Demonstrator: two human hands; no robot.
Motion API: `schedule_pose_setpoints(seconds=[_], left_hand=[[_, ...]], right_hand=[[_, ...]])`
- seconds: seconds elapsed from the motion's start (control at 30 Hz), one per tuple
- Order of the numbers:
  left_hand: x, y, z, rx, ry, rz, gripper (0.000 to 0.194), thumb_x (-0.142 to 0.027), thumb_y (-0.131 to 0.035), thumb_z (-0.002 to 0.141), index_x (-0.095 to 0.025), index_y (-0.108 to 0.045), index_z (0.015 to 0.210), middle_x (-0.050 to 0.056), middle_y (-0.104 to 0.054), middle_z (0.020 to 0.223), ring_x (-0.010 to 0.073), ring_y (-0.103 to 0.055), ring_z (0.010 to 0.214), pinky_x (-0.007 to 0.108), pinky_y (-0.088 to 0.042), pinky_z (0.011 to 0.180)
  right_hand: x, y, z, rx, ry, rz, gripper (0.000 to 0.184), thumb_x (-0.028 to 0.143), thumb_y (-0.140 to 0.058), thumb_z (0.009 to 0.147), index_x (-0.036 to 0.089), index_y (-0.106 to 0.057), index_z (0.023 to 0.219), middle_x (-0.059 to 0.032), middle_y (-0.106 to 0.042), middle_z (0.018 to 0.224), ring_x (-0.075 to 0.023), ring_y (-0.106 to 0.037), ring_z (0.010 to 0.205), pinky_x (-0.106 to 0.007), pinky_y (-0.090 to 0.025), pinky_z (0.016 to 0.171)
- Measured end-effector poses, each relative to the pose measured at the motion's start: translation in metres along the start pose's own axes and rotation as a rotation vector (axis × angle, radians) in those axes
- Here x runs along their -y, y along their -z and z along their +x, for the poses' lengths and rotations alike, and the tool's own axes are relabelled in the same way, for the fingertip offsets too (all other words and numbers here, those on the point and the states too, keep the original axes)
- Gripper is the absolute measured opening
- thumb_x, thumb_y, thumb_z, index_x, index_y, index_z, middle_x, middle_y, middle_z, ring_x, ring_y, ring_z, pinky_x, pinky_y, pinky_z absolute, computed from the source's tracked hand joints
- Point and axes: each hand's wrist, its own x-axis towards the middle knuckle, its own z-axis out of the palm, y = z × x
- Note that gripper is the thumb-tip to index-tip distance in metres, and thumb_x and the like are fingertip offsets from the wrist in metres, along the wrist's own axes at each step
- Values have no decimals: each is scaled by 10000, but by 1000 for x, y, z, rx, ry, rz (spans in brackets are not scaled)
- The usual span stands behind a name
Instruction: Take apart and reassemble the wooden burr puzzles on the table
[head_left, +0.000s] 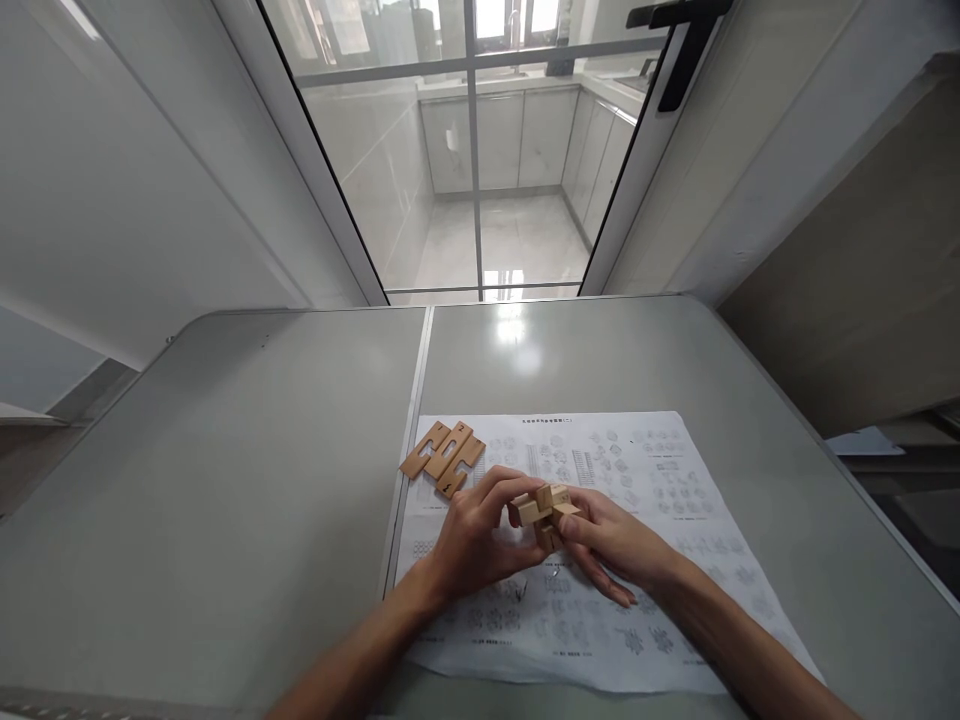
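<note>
Between my two hands is a wooden burr puzzle point(544, 507), made of pale interlocking blocks and held above a printed sheet point(705, 590). My left hand point(480, 535) grips it from the left, fingers over the top and thumb below. From the right, my right hand point(611, 540) pinches it with thumb and forefinger, its lower fingers stretched out beneath. Parts of the puzzle are hidden by my fingers. Flat wooden pieces with cut-out slots and dark numbers point(448, 455) lie at the sheet's upper left corner, just beyond my left hand.
The sheet carries small diagrams and rests on a grey table point(300, 470) with a pale seam strip point(421, 365). Beyond the far edge stands a glass door point(525, 150) with a black handle point(679, 45). A white wall panel point(150, 180) rises at the left.
</note>
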Motion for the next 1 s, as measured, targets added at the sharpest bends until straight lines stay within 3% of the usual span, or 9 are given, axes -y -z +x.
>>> schedule_pose_setpoints(seconds=[0.2, 0.37, 0.47, 0.63, 0.8, 0.9, 1.0], left_hand=[[-1, 0, 3, 28, 9, -115, 603, -187, -844, 793, -263, -556, 1317, 52, -767, 1062, 122, -667, 700, 216, -536, 570], [1, 2, 3, -34, -11, -94, 676, -146, -860, 752, -263, -550, 1341, 52, -747, 1045, 148, -653, 758, 263, -574, 670], [0, 5, 4, -50, 12, -75, 681, -154, -875, 736, -258, -562, 1332, 43, -744, 1024, 152, -666, 761, 258, -569, 669], [1, 2, 0, 64, 22, -127, 662, -136, -850, 741, -268, -569, 1326, 27, -768, 1035, 105, -655, 643, 206, -529, 572], [5, -3, -6, 52, 50, -138, 688, -132, -843, 742, -266, -572, 1361, 8, -782, 961, 99, -663, 596, 192, -526, 531], [4, -1, -5, 34, 94, -175, 698, -149, -874, 731, -261, -588, 1359, 6, -773, 931, 95, -645, 584, 198, -535, 539], [-1, 2, 0, 9, 156, -247, 653, -191, -895, 743, -243, -607, 1327, 14, -762, 923, 99, -649, 594, 201, -538, 540]], right_hand=[[-5, 2, -2, -3, 51, -64, 614, 629, -704, 964, 127, -576, 1293, 95, -579, 418, -94, -418, 247, -168, -320, 309], [-4, 1, 3, -28, 61, 62, 720, 745, -672, 924, 110, -597, 1254, 67, -599, 460, -95, -426, 276, -179, -304, 302], [-2, 2, 4, -21, 78, 45, 677, 724, -667, 942, 106, -612, 1214, 65, -592, 458, -89, -412, 283, -179, -296, 307], [-4, 6, 5, 48, 93, -110, 498, 578, -696, 986, 114, -630, 1154, 91, -549, 438, -69, -388, 294, -176, -332, 361], [-12, 6, 7, 52, 93, -110, 564, 690, -656, 964, 138, -612, 1072, 85, -540, 446, -85, -403, 305, -194, -338, 355], [-13, 2, 9, 24, 113, -120, 648, 768, -553, 980, 135, -615, 1101, 74, -539, 449, -104, -427, 309, -216, -365, 372], [-9, -3, 8, -102, 159, -201, 652, 733, -412, 1056, 128, -598, 1212, 67, -552, 462, -121, -446, 328, -245, -402, 421]])
